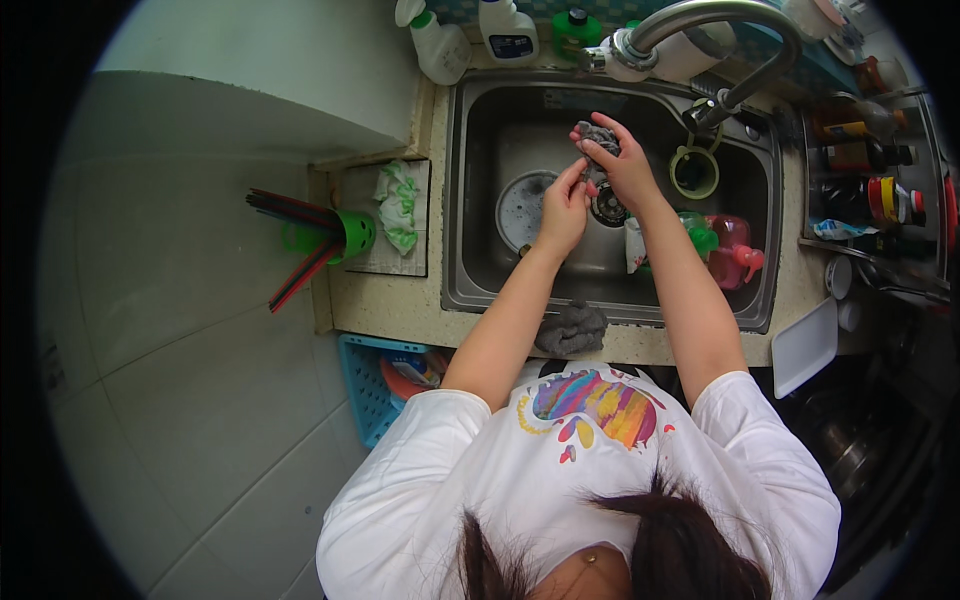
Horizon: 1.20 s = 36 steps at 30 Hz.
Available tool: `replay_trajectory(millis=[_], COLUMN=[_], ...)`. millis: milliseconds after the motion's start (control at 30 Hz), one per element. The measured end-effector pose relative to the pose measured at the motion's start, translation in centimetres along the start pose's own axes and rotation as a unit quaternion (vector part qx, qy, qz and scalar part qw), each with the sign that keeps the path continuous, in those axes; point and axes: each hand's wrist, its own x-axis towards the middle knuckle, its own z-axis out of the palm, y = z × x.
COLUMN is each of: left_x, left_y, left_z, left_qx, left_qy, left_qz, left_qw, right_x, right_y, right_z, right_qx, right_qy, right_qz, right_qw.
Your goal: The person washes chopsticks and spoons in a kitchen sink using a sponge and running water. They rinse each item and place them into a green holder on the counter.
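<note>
Above the stainless-steel sink (480, 225), my right hand (630, 169) grips a bunched dark grey cloth (600, 135). My left hand (564, 214) is just below it, with its fingers closed around the cloth's lower end. Under my left hand lies a round pale lid or plate (521, 210) with droplets or suds on it. The drain strainer (609, 204) shows beside my hands. Another crumpled dark grey cloth (574, 330) rests on the sink's front edge, between my forearms.
Right side of the sink: a pink pump bottle (729, 251), a green-capped bottle (701, 236) and a pale yellow-green strainer cup (694, 171). A curved faucet (787, 52) arches overhead. Spray bottles (442, 52) stand behind. Left: a green chopstick holder (352, 232). Right: a rack of sauce bottles (874, 199).
</note>
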Motion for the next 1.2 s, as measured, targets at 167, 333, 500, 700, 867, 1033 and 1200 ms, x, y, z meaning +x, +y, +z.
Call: replay_trajectory(millis=[167, 333, 500, 700, 867, 1033, 1200], left_x=[0.6, 1.1, 3.3, 5.2, 6.3, 7.4, 8.1], left_y=[0.5, 2.2, 2.5, 5.2, 5.8, 5.5, 5.0], left_z=[0.3, 0.9, 0.1, 2.0, 2.0, 2.5, 2.5], left_qx=[-0.002, -0.046, -0.096, -0.001, -0.22, -0.202, -0.195], left_qy=[-0.026, -0.032, -0.021, 0.003, -0.081, -0.049, -0.075], left_qz=[0.03, 0.008, -0.045, -0.034, -0.11, -0.13, -0.09], left_qw=[0.999, 0.998, 0.994, 0.999, 0.966, 0.97, 0.974], right_x=[2.5, 4.6, 2.0, 4.1, 4.9, 4.4, 3.5], right_y=[-1.8, -0.2, -2.8, -5.3, -4.3, -5.2, -4.0], right_z=[-0.6, -4.4, -5.1, -7.2, -8.4, -8.3, -7.7], right_qx=[-0.016, 0.116, -0.117, -0.336, -0.361, -0.396, -0.401], right_qy=[0.019, 0.249, 0.343, 0.343, 0.423, 0.387, 0.376], right_qz=[0.083, 0.02, -0.137, -0.192, -0.223, -0.184, -0.257], right_qw=[0.996, 0.961, 0.922, 0.856, 0.801, 0.812, 0.795])
